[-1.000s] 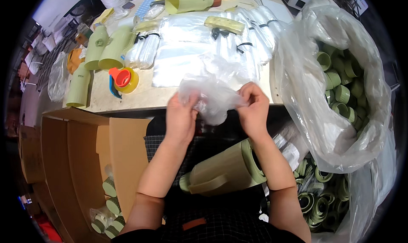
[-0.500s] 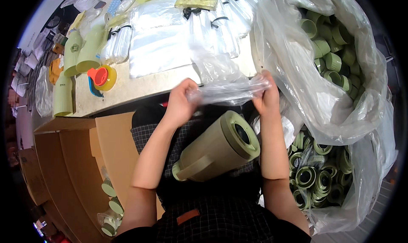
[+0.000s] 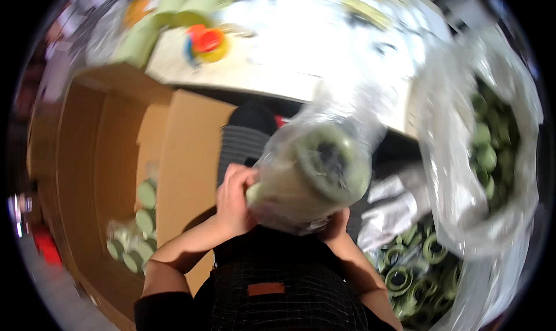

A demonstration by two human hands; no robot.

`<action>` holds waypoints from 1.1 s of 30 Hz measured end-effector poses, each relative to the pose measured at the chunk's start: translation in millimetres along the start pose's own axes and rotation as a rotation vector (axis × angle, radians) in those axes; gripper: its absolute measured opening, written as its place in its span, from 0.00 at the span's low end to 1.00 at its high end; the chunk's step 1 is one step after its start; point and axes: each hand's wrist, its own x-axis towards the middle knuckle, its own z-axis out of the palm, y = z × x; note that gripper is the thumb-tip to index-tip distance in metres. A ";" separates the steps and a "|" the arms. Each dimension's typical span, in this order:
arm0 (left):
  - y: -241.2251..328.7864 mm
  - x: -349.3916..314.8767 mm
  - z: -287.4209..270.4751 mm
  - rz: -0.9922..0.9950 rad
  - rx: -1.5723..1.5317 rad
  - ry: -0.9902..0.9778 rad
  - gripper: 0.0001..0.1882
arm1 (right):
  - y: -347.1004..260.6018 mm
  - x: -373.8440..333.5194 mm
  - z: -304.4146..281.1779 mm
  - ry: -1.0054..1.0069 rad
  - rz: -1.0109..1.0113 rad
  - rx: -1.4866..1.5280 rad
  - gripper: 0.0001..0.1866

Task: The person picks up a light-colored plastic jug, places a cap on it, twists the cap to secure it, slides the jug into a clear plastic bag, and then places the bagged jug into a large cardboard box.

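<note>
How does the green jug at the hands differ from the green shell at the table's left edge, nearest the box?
The green jug is covered by a clear plastic bag; the green shell shows none. The jug has the left hand and right hand against it; the shell is on the table, untouched. Both are pale green.

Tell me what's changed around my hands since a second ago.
The clear plastic bag, earlier held between the left hand and right hand, has come down over the green jug, which neither hand held then. The left hand now grips the jug's narrower end; the right hand, partly hidden, is at its wide end. Unchanged: the cardboard box and large plastic sack.
</note>
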 end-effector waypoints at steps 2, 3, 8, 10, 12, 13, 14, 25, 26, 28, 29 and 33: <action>-29.8 -49.2 -0.2 -0.281 -0.009 -0.069 0.23 | -8.2 -2.5 18.9 -0.311 -0.136 -0.753 0.24; -40.6 -70.3 3.1 -0.261 0.056 -0.085 0.23 | -4.2 -6.5 31.3 -0.361 -0.120 -0.635 0.28; -20.8 -70.4 -61.9 -0.539 0.312 0.258 0.31 | -52.1 20.3 101.0 -0.853 0.027 -0.484 0.47; -38.2 -71.2 -133.3 -0.668 -0.049 0.701 0.25 | -81.1 26.9 147.7 -1.164 -0.029 -0.265 0.44; -79.9 -68.2 -204.9 -0.828 -0.403 0.728 0.22 | -102.8 30.4 181.5 -1.310 -0.264 -0.085 0.39; -94.1 -60.6 -240.6 -0.960 -0.815 0.696 0.20 | -101.3 33.4 185.2 -1.281 -0.195 -0.055 0.39; -126.6 -76.7 -258.5 -1.040 -0.816 0.637 0.20 | -99.4 34.9 186.5 -1.268 -0.123 -0.005 0.38; -414.8 -135.6 -189.9 -1.521 -0.437 -0.245 0.27 | -46.4 53.1 68.0 -0.283 0.408 -0.104 0.16; -422.8 -134.8 -191.1 -1.523 -0.377 -0.299 0.28 | -35.4 53.2 56.5 -0.270 0.395 -0.108 0.15; -431.2 -133.7 -205.4 -1.509 -0.181 -0.400 0.29 | -21.4 69.7 47.5 -0.310 0.375 -0.155 0.14; -430.7 -128.2 -217.8 -1.477 -0.009 -0.438 0.30 | -22.2 79.5 49.5 -0.365 0.382 -0.201 0.14; -305.1 -19.3 -209.7 -0.737 0.828 0.369 0.22 | -28.3 110.1 58.0 -0.393 0.413 -0.243 0.13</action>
